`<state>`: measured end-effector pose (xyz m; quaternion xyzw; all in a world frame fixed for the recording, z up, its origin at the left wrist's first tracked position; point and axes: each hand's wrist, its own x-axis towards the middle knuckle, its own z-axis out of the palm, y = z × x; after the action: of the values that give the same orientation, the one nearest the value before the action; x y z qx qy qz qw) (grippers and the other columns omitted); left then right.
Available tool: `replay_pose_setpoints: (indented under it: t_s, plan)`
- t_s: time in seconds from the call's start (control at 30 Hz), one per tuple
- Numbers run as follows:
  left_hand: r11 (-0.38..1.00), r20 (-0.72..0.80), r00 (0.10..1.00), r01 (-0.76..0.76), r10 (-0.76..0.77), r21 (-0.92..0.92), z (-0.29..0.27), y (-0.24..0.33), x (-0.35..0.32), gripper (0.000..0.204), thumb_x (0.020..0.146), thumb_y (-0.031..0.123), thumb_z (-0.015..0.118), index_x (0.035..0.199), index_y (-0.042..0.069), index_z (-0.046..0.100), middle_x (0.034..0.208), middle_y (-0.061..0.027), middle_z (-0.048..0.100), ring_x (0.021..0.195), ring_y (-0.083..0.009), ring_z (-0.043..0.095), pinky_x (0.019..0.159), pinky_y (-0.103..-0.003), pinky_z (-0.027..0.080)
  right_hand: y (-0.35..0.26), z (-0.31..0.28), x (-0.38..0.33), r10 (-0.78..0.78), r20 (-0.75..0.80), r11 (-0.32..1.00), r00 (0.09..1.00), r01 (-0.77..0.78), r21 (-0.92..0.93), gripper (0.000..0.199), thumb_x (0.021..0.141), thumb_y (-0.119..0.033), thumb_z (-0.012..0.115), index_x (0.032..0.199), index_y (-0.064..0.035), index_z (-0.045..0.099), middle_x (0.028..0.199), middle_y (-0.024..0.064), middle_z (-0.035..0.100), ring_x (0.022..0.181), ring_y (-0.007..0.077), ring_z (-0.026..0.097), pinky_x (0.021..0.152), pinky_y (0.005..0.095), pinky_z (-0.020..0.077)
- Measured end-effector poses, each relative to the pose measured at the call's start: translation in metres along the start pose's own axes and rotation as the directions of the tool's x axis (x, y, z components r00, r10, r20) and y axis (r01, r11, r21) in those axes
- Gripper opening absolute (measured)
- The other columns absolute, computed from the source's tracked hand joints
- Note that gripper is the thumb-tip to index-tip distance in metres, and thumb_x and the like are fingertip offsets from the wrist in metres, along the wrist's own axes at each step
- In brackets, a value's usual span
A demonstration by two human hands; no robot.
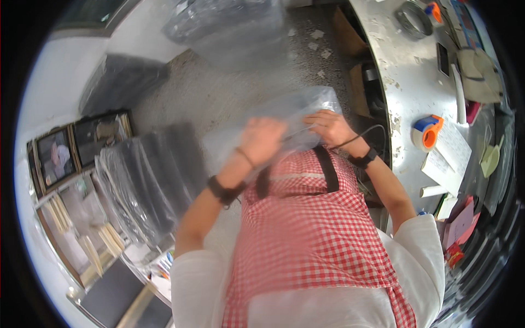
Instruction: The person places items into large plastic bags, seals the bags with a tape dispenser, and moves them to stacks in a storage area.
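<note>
A clear plastic bag (306, 104) hangs in front of my waist, its near edge gathered between my two hands. My left hand (263, 139), smeared by motion, is closed on the left part of that edge. Fingers curled, my right hand (332, 127) pinches the bag's right part close to its shiny corner. Both wrists carry dark bands. Below the hands lies my red checked apron (306, 229) with black straps. A thin dark cable (363, 131) loops beside my right wrist. What the bag holds, if anything, cannot be made out.
Along the right runs a metal table (402, 82) with an orange tape dispenser (430, 133), an open notebook (448, 158), a phone (443, 59) and a tape roll (414, 20). Plastic-wrapped dark stacks (153, 180) stand at left, near shelves (82, 218). Another wrapped bundle (229, 27) lies ahead.
</note>
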<state>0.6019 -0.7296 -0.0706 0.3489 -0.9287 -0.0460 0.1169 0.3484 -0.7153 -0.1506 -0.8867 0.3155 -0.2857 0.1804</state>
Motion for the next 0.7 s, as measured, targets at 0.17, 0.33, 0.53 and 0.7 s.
replay_pose_setpoints:
  t_s: [0.17,0.33,0.53,0.7]
  plan:
    - [0.952,0.257,0.918,0.284,-0.303,0.111,-0.053,-0.053,-0.120,0.021,0.072,0.004,0.062,0.091,0.012,0.064,0.075,-0.0087,0.061,0.069,-0.0277,0.061,0.062,-0.034,0.049,-0.015,0.002,-0.008,0.072,-0.004,0.983,0.997,-0.070,0.169,0.015,0.073,-0.001,0.061,0.087,-0.0022,0.066,0.107,0.0112,0.068,0.098,0.0289,0.065,0.084,0.0390,0.0517]
    - [0.811,0.129,0.814,0.578,-0.566,-0.091,-0.054,-0.007,-0.199,0.037,0.071,0.003,0.064,0.107,0.008,0.064,0.102,-0.0149,0.061,0.093,-0.0317,0.058,0.082,-0.040,0.046,-0.026,-0.002,-0.009,0.292,0.034,0.884,0.956,-0.283,0.371,0.021,0.075,0.004,0.056,0.090,-0.0007,0.069,0.103,0.0139,0.068,0.091,0.0304,0.066,0.077,0.0349,0.0532]
    - [0.492,-0.029,0.552,0.716,-0.833,-0.495,0.038,-0.019,-0.234,0.038,0.071,0.013,0.074,0.107,0.007,0.066,0.138,-0.0184,0.044,0.131,-0.0415,0.034,0.106,-0.048,0.028,-0.032,0.002,-0.015,0.436,0.213,0.797,0.875,-0.485,0.360,0.021,0.076,0.004,0.056,0.093,0.0015,0.069,0.101,0.0159,0.068,0.091,0.0320,0.066,0.080,0.0340,0.0523]
    - [0.888,-0.175,0.889,0.367,-0.422,-0.278,-0.012,-0.086,-0.160,0.013,0.070,0.013,0.074,0.077,0.004,0.069,0.134,-0.0177,0.049,0.127,-0.0394,0.041,0.104,-0.049,0.031,-0.031,-0.004,-0.020,0.474,0.293,0.774,0.830,-0.552,0.311,0.022,0.075,0.006,0.056,0.093,0.0025,0.068,0.101,0.0171,0.068,0.090,0.0315,0.067,0.081,0.0338,0.0515]
